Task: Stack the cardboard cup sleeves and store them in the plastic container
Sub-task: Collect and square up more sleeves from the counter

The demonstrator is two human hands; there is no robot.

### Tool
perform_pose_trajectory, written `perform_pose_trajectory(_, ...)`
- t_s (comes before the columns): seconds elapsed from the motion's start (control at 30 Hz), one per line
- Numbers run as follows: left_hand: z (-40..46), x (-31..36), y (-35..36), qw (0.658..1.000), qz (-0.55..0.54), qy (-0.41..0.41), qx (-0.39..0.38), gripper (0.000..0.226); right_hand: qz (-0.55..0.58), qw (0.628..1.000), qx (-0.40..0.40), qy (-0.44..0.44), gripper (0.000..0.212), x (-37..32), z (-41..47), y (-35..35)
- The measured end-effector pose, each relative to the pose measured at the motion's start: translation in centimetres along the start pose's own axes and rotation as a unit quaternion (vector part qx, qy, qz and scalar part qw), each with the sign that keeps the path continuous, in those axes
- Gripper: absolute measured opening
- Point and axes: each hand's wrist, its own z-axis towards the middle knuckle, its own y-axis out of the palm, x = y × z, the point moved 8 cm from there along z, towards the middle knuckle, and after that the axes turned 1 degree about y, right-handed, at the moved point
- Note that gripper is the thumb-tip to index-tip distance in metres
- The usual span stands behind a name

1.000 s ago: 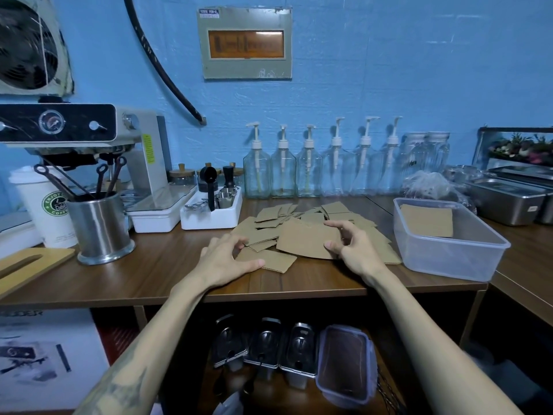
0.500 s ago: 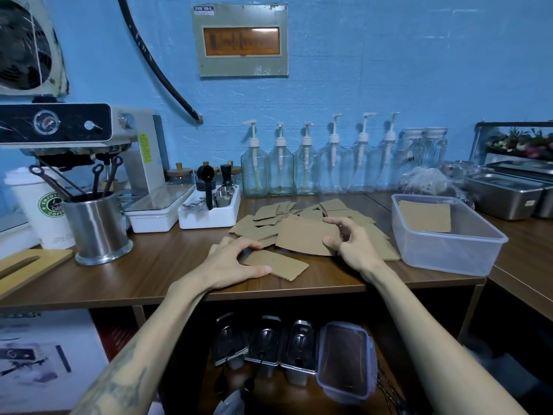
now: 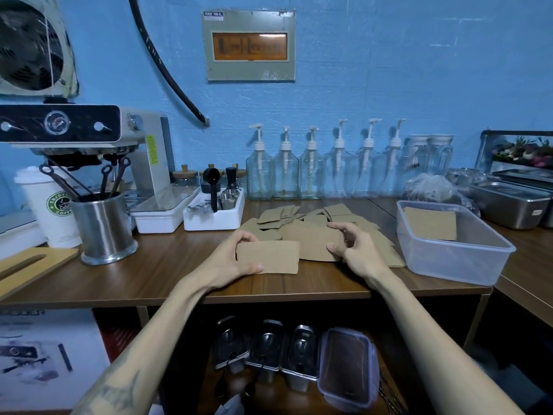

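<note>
sleeve in each hand at the counter edge

i see my left hand pinching one flat cardboard sleeve by its left end, thumb under the lower edge and fingers curled over the top. it is a matte brown, slightly arced strip with blunt cut ends, raised a little toward me, its right end overlapping the next one.

my right hand grips a second, wider sleeve at its right end, thumb against the near edge and index finger hooked over the far edge. whether that sleeve is lifted off the heap or lying on it, i cannot tell.

behind both hands the loose pile of sleeves fans out over the wooden counter, the same dull kraft card, overlapping at odd angles, some edges curling up.

just to the right of the pile stands the plastic container, a clear rectangular tub with rounded corners and a thick rim. one sleeve in the container lies flat on its floor toward the back.

along the blue textured wall stands a row of clear glass pump bottles with white pumps. to the left sit a brushed steel cup holding dark utensils, and a white tray of small tools.
</note>
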Motion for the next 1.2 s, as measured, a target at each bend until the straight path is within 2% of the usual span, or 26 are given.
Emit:
perform_pose_trajectory(0.1,0.0,-0.6,-0.6,0.998,-0.050,-0.019,0.037,0.044,-0.002,1.000,-0.007,-0.009,0.041,-0.4,-0.1,0.1)
perform_pose_trajectory(0.17,0.1,-0.5,-0.7,0.990,-0.127,-0.026,0.055,0.043,-0.004,1.000,-0.013,-0.011,0.040,-0.6,-0.2,0.3)
perform_pose_trajectory(0.33,-0.4,0.6,-2.6,0.943,-0.295,-0.016,0.151,0.040,0.006,1.000,-0.028,-0.011,0.042,-0.9,-0.4,0.6)
perform_pose_trajectory(0.43,-0.4,1.0,-3.2,0.928,-0.318,0.002,0.193,0.041,-0.002,0.999,-0.035,-0.019,0.044,-1.0,-0.4,0.7)
perform_pose_trajectory(0.57,0.4,2.2,-1.8,0.936,-0.291,0.019,0.198,0.033,-0.001,0.998,-0.054,-0.028,0.044,-0.9,-0.3,1.0)
perform_pose_trajectory(0.7,1.6,4.3,1.0,0.979,-0.123,0.104,0.121,0.041,0.005,0.996,-0.078,-0.044,0.044,-1.5,-0.6,1.5)
perform_pose_trajectory(0.87,2.5,4.5,2.5,0.987,-0.004,0.136,0.088,0.040,0.022,0.992,-0.110,-0.051,0.054,-1.7,-0.6,1.9)
perform_pose_trajectory(0.97,2.6,4.1,2.8,0.987,0.030,0.132,0.084,0.053,0.033,0.990,-0.132,-0.049,0.062,-1.8,-0.7,2.2)
perform_pose_trajectory(1.07,2.7,3.9,3.7,0.992,0.042,0.113,0.036,0.068,0.034,0.989,-0.141,-0.031,0.066,-1.6,-0.8,2.2)
perform_pose_trajectory(1.2,2.9,3.1,4.8,0.994,0.066,0.090,-0.011,0.073,0.029,0.989,-0.141,-0.019,0.065,-2.1,-1.3,2.2)
